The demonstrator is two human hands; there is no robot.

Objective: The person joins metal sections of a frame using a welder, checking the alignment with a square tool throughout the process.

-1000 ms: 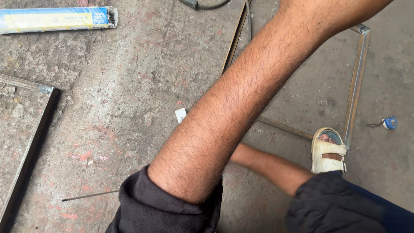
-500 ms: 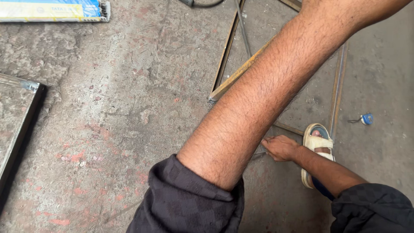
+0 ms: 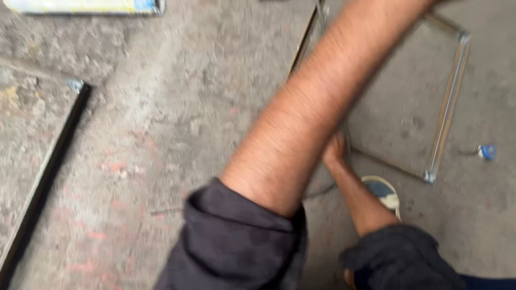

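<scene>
Rough concrete floor (image 3: 161, 134) now shows the right hand (image 3: 334, 150) shifted to the metal frame (image 3: 446, 107) at three o'clock, grip unclear, left hand out of view.

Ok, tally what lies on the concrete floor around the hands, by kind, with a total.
Rectangular frames of thin metal bar: 2, one pale at the right hand, one dark at left.
Long flat blue-and-yellow box: 1
Small blue cap-like object: 1
Pale sandal: 1
Total: 5
The left hand is out of view.
</scene>
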